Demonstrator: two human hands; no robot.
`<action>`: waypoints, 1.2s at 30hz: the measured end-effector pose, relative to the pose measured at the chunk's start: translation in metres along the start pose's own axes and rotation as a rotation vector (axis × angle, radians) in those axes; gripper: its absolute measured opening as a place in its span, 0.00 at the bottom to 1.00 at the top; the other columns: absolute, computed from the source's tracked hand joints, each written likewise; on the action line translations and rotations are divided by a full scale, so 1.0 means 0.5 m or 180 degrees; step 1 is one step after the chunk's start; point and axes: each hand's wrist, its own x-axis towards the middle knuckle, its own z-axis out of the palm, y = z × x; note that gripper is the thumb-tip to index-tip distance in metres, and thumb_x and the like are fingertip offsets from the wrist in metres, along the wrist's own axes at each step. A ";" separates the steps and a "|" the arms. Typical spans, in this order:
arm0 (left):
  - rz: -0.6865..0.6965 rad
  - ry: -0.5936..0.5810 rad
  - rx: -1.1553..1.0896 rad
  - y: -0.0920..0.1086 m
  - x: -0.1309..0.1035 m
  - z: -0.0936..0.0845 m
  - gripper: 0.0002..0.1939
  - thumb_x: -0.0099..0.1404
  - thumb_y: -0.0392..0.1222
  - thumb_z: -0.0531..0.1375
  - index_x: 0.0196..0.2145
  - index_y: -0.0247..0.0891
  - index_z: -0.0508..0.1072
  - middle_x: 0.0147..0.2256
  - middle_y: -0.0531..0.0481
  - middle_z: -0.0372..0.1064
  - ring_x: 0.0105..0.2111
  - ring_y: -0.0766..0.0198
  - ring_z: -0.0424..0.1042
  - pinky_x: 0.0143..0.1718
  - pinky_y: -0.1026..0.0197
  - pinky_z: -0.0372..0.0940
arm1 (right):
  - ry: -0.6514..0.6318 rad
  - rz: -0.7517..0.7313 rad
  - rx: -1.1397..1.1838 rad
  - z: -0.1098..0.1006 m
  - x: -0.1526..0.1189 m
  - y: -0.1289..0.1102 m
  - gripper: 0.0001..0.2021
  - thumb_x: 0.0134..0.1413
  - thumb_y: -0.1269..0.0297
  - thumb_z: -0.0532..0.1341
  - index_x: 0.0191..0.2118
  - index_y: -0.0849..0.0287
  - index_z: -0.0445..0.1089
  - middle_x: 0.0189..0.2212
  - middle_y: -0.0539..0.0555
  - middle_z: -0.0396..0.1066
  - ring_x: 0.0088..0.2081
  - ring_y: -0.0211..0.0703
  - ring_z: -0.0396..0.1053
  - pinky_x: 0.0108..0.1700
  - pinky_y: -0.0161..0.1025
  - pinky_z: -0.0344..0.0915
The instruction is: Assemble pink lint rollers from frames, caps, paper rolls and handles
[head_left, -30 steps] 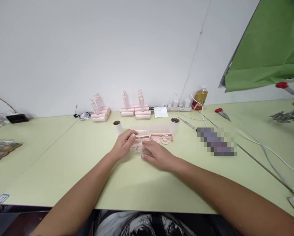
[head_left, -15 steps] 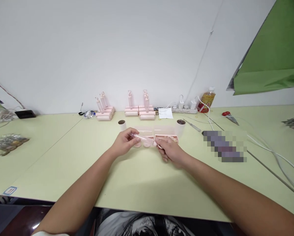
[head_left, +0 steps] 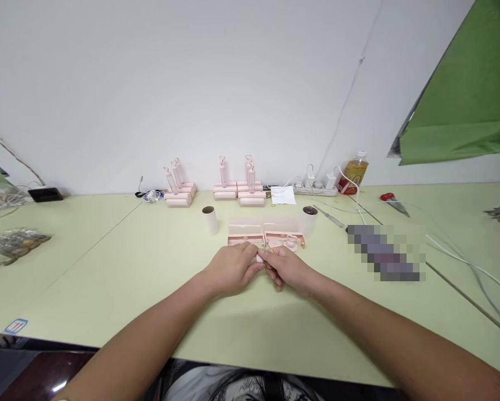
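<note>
The table (head_left: 108,289) is carrying everything, and we are taking the two cases (head_left: 238,239), lying side by side with clear panels rising behind them, as our landmark. They are sitting just beyond the fingers, presumably so that their contents are staying within short reach.

On the near side of the cases, the left hand (head_left: 235,267) and right hand (head_left: 287,267) are meeting, fingers curled in. What the left palm is covering, we are not able to tell.

Behind the cases, by the wall (head_left: 233,83), the pink sets (head_left: 251,196) are standing in groups, boxes flat and tubes upright, probably parked there out of the forearms' way. A white roll (head_left: 210,220) is standing left of the cases and a dark-mouthed roll (head_left: 309,220) right of them, both likely being kept handy.

At the right-hand case, pale discs (head_left: 290,244) are lying; whether inside or in front of its rim, we are not able to tell.

Smallest, just in front of the cases: a pink part (head_left: 259,258), which both hands are pinching from opposite sides. We are reading this as one hand steadying against the other.

Against half a second ago: the left hand is sitting nearer the right and is leaving the white roll fully showing. The clear tube, then spanning the hands, is no longer showing; the left hand is possibly hiding it.
</note>
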 end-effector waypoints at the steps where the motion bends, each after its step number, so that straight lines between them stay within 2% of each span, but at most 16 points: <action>1: -0.0015 -0.0039 -0.0001 -0.001 -0.001 0.001 0.14 0.70 0.51 0.46 0.39 0.39 0.64 0.37 0.46 0.69 0.33 0.58 0.69 0.28 0.60 0.57 | 0.0013 0.0014 -0.0027 0.000 0.000 -0.001 0.25 0.54 0.42 0.57 0.19 0.58 0.58 0.11 0.44 0.57 0.12 0.31 0.54 0.14 0.32 0.55; 4: -0.0077 -0.0136 -0.0089 -0.004 -0.001 0.002 0.15 0.70 0.53 0.45 0.39 0.39 0.63 0.36 0.47 0.69 0.31 0.58 0.69 0.27 0.59 0.57 | -0.0008 -0.0140 0.0007 0.000 0.002 0.003 0.24 0.53 0.41 0.56 0.20 0.57 0.58 0.12 0.43 0.58 0.12 0.32 0.54 0.15 0.32 0.56; 7: -0.0150 -0.0119 -0.0411 -0.003 -0.001 0.002 0.16 0.70 0.54 0.46 0.37 0.39 0.62 0.33 0.49 0.68 0.29 0.60 0.68 0.27 0.60 0.56 | -0.0062 -0.0538 0.0014 -0.001 0.006 0.013 0.24 0.55 0.42 0.55 0.21 0.57 0.59 0.12 0.44 0.58 0.13 0.32 0.56 0.17 0.32 0.57; 9: -0.0165 -0.0089 -0.0858 -0.003 -0.001 0.003 0.16 0.69 0.56 0.48 0.36 0.40 0.62 0.31 0.51 0.67 0.28 0.62 0.66 0.27 0.61 0.56 | -0.0074 -0.0792 -0.0014 -0.004 0.007 0.016 0.24 0.56 0.42 0.55 0.21 0.58 0.60 0.12 0.44 0.59 0.14 0.33 0.58 0.19 0.32 0.58; 12: -0.0280 0.0070 -0.1966 -0.013 0.004 0.004 0.17 0.68 0.57 0.49 0.34 0.39 0.61 0.26 0.54 0.62 0.25 0.66 0.62 0.27 0.63 0.56 | -0.0104 -0.1014 0.0209 -0.014 0.004 0.008 0.24 0.57 0.42 0.55 0.22 0.58 0.61 0.13 0.45 0.60 0.15 0.34 0.60 0.20 0.33 0.58; 16: -0.0667 0.0628 -0.3472 -0.051 0.018 -0.014 0.15 0.67 0.55 0.49 0.34 0.40 0.59 0.22 0.59 0.54 0.17 0.72 0.54 0.19 0.66 0.53 | 0.0029 -0.1200 0.0711 -0.028 -0.003 -0.009 0.23 0.58 0.45 0.56 0.22 0.58 0.60 0.15 0.45 0.60 0.15 0.33 0.60 0.20 0.34 0.59; 19: -0.1049 0.1270 -0.3943 -0.091 0.022 -0.057 0.09 0.60 0.46 0.53 0.36 0.42 0.57 0.23 0.59 0.56 0.16 0.71 0.57 0.16 0.67 0.51 | 0.0009 -0.1090 0.0396 -0.024 -0.001 0.001 0.23 0.58 0.46 0.56 0.21 0.59 0.61 0.14 0.46 0.60 0.15 0.34 0.61 0.19 0.33 0.57; 21: -0.1346 0.1567 -0.3749 -0.117 0.018 -0.096 0.12 0.53 0.41 0.55 0.36 0.42 0.57 0.25 0.59 0.58 0.17 0.71 0.58 0.16 0.67 0.53 | -0.0085 -0.0926 0.0133 -0.013 0.006 0.016 0.23 0.57 0.46 0.55 0.21 0.59 0.61 0.14 0.46 0.60 0.15 0.33 0.60 0.19 0.32 0.57; 22: -0.1511 0.1553 -0.3427 -0.130 0.014 -0.117 0.13 0.51 0.39 0.56 0.36 0.42 0.58 0.25 0.59 0.59 0.16 0.71 0.58 0.18 0.66 0.55 | -0.0133 -0.0856 0.0029 -0.007 0.010 0.024 0.23 0.57 0.45 0.55 0.21 0.59 0.60 0.14 0.45 0.60 0.15 0.33 0.59 0.19 0.32 0.57; 23: -0.1678 0.1350 -0.3015 -0.142 0.011 -0.138 0.13 0.51 0.39 0.57 0.36 0.41 0.61 0.25 0.58 0.60 0.17 0.70 0.60 0.19 0.66 0.57 | -0.0181 -0.0814 -0.0073 -0.001 0.013 0.030 0.22 0.57 0.46 0.55 0.22 0.59 0.60 0.15 0.45 0.60 0.15 0.32 0.59 0.19 0.32 0.58; 25: -0.1780 0.0663 -0.1970 -0.165 0.007 -0.179 0.12 0.52 0.42 0.60 0.37 0.41 0.68 0.31 0.53 0.68 0.24 0.67 0.66 0.24 0.64 0.60 | -0.0233 -0.0807 -0.0262 0.008 0.019 0.036 0.22 0.58 0.46 0.55 0.22 0.59 0.60 0.17 0.46 0.61 0.16 0.31 0.59 0.20 0.31 0.58; 27: -0.1762 0.0485 -0.0924 -0.184 0.013 -0.215 0.15 0.54 0.45 0.61 0.41 0.43 0.74 0.40 0.50 0.71 0.34 0.61 0.71 0.30 0.63 0.63 | -0.0232 -0.0824 -0.0366 0.012 0.020 0.036 0.22 0.58 0.46 0.54 0.22 0.59 0.60 0.18 0.46 0.61 0.17 0.31 0.60 0.20 0.31 0.59; 29: -0.1939 0.0353 -0.0276 -0.200 0.028 -0.245 0.19 0.54 0.49 0.61 0.43 0.44 0.76 0.44 0.48 0.72 0.38 0.57 0.71 0.32 0.61 0.64 | -0.0210 -0.0796 -0.0385 0.013 0.018 0.033 0.22 0.58 0.46 0.55 0.22 0.59 0.59 0.19 0.46 0.61 0.18 0.31 0.60 0.21 0.31 0.59; 33: -0.2122 -0.0216 0.0026 -0.225 0.078 -0.282 0.19 0.50 0.46 0.63 0.41 0.42 0.76 0.43 0.47 0.74 0.37 0.56 0.73 0.30 0.62 0.65 | -0.0226 -0.0767 -0.0387 0.011 0.015 0.031 0.22 0.58 0.46 0.55 0.22 0.59 0.59 0.19 0.46 0.62 0.18 0.31 0.60 0.21 0.31 0.59; 36: -0.2170 -0.0628 -0.0122 -0.239 0.111 -0.289 0.17 0.47 0.43 0.64 0.38 0.41 0.76 0.39 0.46 0.75 0.33 0.58 0.74 0.28 0.62 0.66 | -0.0236 -0.0795 -0.0426 0.010 0.018 0.035 0.21 0.58 0.47 0.54 0.23 0.59 0.60 0.20 0.47 0.62 0.17 0.31 0.60 0.21 0.31 0.59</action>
